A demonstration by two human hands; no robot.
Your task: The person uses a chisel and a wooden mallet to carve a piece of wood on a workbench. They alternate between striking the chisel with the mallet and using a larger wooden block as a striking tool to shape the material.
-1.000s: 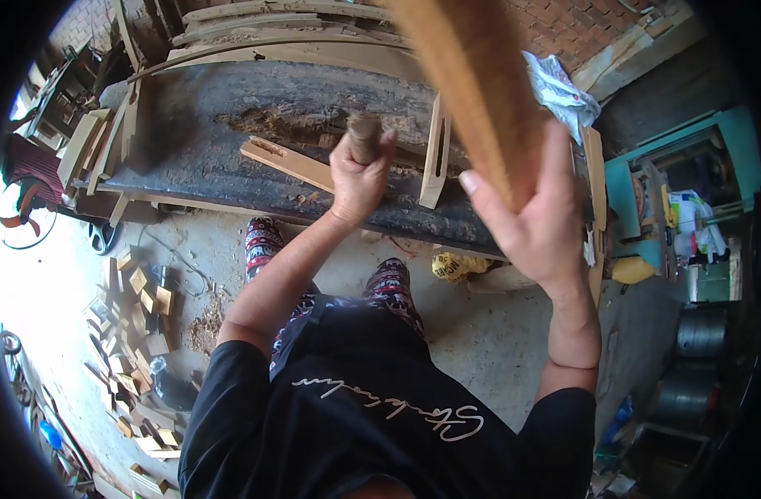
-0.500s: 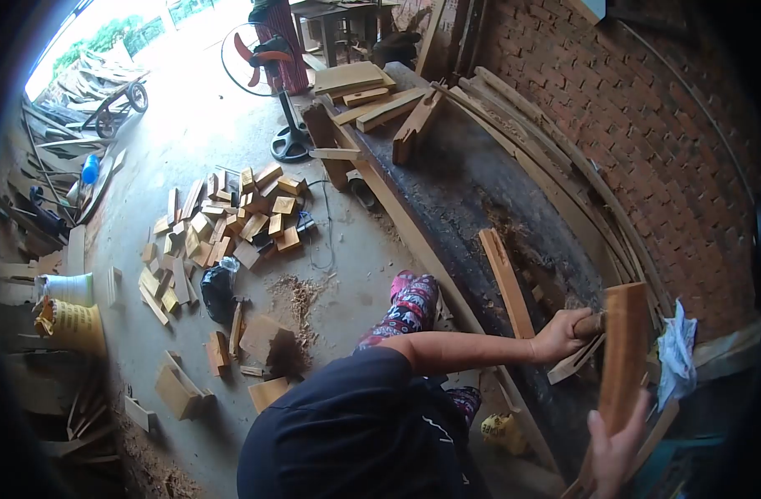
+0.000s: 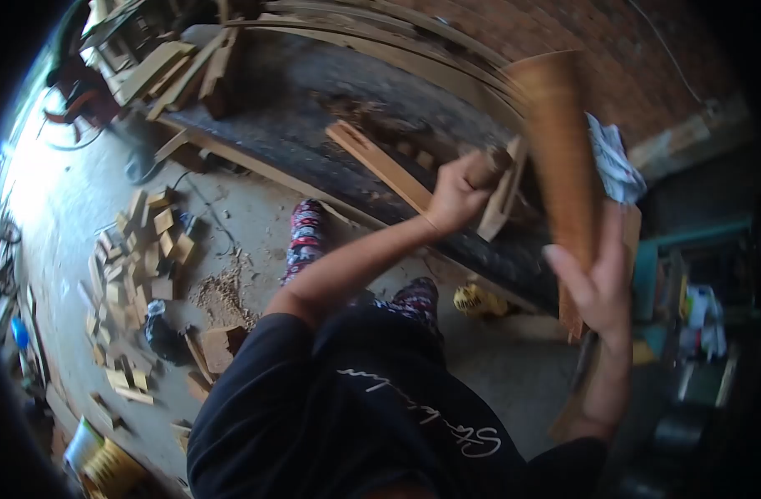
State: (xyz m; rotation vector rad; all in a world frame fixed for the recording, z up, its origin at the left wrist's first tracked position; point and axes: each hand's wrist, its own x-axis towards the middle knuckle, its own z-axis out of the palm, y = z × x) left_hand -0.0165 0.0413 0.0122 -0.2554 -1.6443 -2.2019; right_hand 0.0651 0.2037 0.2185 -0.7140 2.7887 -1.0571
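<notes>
My left hand (image 3: 464, 193) is closed around a short, round wooden handle (image 3: 488, 168); whatever it belongs to is hidden. My right hand (image 3: 595, 287) grips the lower part of a long brown wooden board (image 3: 555, 141), thumb on one side and fingers on the other. The board stands raised and is smeared by motion. Just beyond the left hand, a narrow pale wood strip (image 3: 507, 195) leans over the bench. Another squared wood piece (image 3: 379, 166) lies on the dark workbench (image 3: 293, 104), its near end behind my left wrist.
Stacked planks (image 3: 160, 71) lie at the bench's far end, and long boards run along the brick wall (image 3: 647, 50). A heap of wood blocks (image 3: 135, 266) covers the floor at left, near a fan (image 3: 77, 108). A white cloth (image 3: 615, 162) hangs beyond the board.
The view has swung right, so the scene appears shifted left and turned. Both hands keep their holds; the board now sits higher in view, and more of the right forearm shows.
</notes>
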